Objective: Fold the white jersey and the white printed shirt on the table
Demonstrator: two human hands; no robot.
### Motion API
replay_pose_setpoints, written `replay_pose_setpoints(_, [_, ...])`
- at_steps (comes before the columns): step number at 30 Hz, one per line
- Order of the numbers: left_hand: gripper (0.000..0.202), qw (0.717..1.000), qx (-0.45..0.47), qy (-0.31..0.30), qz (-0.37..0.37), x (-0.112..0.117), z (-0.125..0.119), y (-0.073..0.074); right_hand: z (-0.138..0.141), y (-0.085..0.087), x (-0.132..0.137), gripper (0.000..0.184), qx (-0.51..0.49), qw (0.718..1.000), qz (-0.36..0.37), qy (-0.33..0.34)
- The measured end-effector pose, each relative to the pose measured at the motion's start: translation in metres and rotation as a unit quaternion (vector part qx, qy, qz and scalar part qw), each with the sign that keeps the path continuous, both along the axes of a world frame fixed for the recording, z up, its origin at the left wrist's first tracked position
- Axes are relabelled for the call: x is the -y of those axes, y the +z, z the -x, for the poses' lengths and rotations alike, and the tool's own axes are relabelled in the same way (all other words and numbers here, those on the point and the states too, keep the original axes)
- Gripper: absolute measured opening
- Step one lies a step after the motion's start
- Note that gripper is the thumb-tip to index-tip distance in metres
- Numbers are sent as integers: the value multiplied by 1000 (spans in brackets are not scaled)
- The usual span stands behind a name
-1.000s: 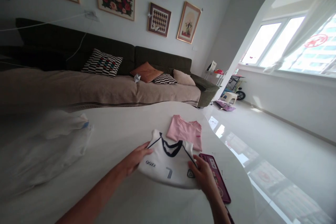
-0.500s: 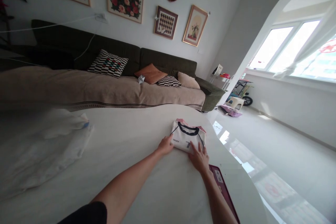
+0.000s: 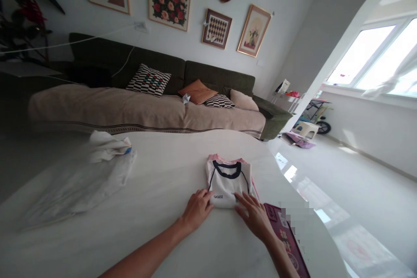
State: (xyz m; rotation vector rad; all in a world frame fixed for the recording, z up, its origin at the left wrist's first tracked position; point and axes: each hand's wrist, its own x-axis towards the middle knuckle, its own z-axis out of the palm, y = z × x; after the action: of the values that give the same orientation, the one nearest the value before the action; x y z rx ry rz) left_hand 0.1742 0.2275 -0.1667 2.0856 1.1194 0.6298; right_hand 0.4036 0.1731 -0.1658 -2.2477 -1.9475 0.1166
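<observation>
A folded white shirt (image 3: 224, 186) with a navy collar and dark lettering lies on the white table, collar pointing away from me. Pink fabric (image 3: 213, 157) shows beneath it along the top and right edges. My left hand (image 3: 196, 210) touches the lower left corner of the shirt, its fingers loosely bent and the thumb apart. Fingers spread, my right hand (image 3: 256, 215) rests on the lower right part, covering some of the print. Beside my right forearm is a dark red flat item (image 3: 282, 232) with gold printing.
A crumpled whitish cloth (image 3: 107, 173) lies on the left of the table (image 3: 166, 173). Beyond the far edge stands a dark green sofa (image 3: 215, 79) with a beige cover and several cushions. The table's curved right edge borders a glossy floor (image 3: 365, 191).
The folded shirt sits nearer to me and is turned straighter. Both hands have come back with it, now at its lower corners. The view has shifted left, showing more of the crumpled cloth.
</observation>
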Motion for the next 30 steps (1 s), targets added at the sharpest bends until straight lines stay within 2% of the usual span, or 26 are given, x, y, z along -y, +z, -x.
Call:
replay_pose_setpoints(3, [53, 996, 35, 52, 58, -3, 1, 1, -9, 8, -8, 50, -50, 990, -15, -128])
replay_pose_setpoints(5, [52, 987, 54, 97, 118, -9, -4, 0, -16, 13, -19, 49, -54, 981, -11, -187])
replay_pose_setpoints(8, [34, 963, 78, 146, 214, -15, -12, 0, -26, 19, -35, 37, -71, 977, 17, -200])
replay_pose_setpoints(11, [24, 941, 109, 160, 276, -19, -16, 2, -33, 24, -43, 28, -98, 972, 30, -211])
replay_pose_setpoints(17, [25, 923, 154, 197, 293, -26, -25, 9, -42, 31, -45, 21, -142, 964, 13, -224])
replay_pose_setpoints(22, [18, 912, 154, 192, 329, -16, -22, 7, -54, 28, -53, 21, -140, 963, 52, -224])
replay_pose_setpoints(25, [17, 902, 164, 168, 362, -13, -16, 11, -64, 29, -59, 22, -146, 960, 78, -228])
replay_pose_setpoints(30, [20, 861, 213, 101, 450, -30, -12, 24, -74, 37, -70, 25, -207, 938, 123, -249])
